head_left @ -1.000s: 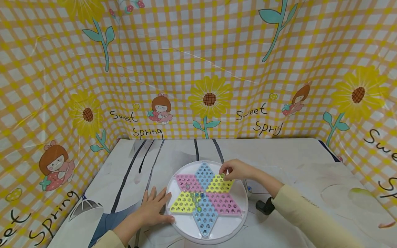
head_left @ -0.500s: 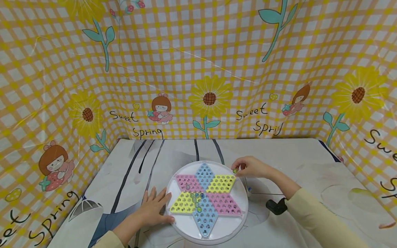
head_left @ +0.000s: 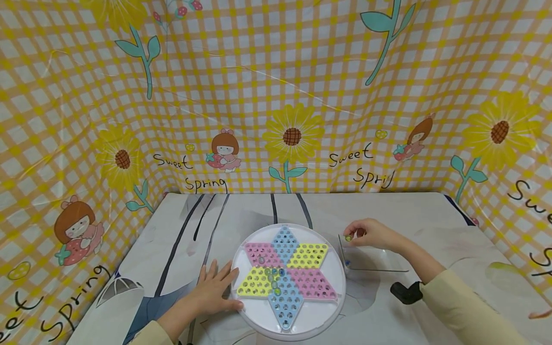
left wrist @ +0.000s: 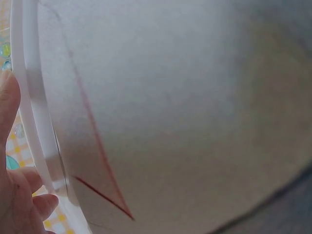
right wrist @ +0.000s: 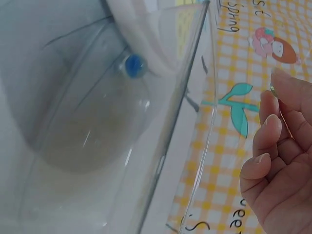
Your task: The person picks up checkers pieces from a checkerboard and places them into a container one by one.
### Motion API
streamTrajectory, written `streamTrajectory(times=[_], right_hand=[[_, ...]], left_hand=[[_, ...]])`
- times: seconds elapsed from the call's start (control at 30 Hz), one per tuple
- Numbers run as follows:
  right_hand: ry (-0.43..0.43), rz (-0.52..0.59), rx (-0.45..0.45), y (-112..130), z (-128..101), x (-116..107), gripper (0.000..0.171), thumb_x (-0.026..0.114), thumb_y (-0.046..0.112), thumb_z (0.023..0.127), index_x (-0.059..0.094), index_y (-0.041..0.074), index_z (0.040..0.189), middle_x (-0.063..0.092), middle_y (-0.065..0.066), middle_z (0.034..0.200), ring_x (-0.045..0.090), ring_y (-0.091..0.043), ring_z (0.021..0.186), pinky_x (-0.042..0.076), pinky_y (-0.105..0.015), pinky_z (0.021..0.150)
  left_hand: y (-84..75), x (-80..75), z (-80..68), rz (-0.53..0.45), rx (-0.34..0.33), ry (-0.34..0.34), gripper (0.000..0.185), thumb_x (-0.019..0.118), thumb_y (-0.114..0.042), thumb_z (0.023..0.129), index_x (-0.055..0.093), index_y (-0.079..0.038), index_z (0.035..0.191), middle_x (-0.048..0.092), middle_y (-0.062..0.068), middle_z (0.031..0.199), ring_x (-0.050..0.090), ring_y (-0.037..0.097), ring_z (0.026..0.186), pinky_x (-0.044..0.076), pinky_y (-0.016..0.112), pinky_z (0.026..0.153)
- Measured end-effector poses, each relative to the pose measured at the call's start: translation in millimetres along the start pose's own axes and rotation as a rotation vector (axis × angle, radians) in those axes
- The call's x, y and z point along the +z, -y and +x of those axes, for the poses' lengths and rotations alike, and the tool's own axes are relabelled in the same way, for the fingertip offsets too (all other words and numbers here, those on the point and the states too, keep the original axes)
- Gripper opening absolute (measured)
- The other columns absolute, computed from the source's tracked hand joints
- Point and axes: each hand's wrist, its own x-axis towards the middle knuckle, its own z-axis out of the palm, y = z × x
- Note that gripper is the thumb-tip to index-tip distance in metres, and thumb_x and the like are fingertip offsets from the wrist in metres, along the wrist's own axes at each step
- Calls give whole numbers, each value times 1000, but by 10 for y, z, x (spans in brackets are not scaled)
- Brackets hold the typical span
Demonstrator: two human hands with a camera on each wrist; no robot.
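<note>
My right hand [head_left: 370, 234] pinches a yellow-green marble [head_left: 348, 237] between thumb and fingertips, above the left side of a clear plastic box [head_left: 379, 270]. In the right wrist view only a sliver of that marble shows between the fingertips, and a blue marble [right wrist: 134, 66] lies inside the box. With fingers spread, my left hand [head_left: 211, 293] rests against the left rim of a round white Chinese checkers board [head_left: 256, 314]. On its star of pink, yellow and blue points sit several glass marbles [head_left: 277, 291], most clustered left of centre, plus a clear marble [head_left: 261, 260] on the upper-left pink point.
The table [head_left: 241, 208] has a pale cover with dark painted strokes. A checked cloth [head_left: 258, 86] with sunflowers hangs behind and at both sides. A black wrist-camera mount [head_left: 406, 292] sits at the right sleeve.
My right hand has carried the yellow-green marble rightward, from over the board's upper-right yellow point to over the clear box. My left hand and the board have stayed in place.
</note>
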Motion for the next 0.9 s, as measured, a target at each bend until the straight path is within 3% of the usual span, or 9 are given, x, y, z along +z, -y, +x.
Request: streamTrajectory(times=[0.33, 0.9], right_hand=[[4, 23, 10, -94, -173, -56, 21, 65, 11, 83, 62, -3, 99, 57, 0, 84, 45, -7, 71, 42, -20, 58], [21, 24, 74, -308, -332, -80, 26, 65, 12, 83, 60, -5, 103, 58, -3, 86, 47, -9, 73, 44, -21, 60]], left_hand=[[7, -3, 4, -2, 3, -2, 91, 58, -65, 74, 34, -10, 142, 21, 16, 150, 5, 51, 134, 0, 67, 103], [-4, -9, -8, -4, -7, 5, 92, 58, -65, 73, 34, -10, 142, 21, 15, 150, 5, 51, 134, 0, 66, 103]])
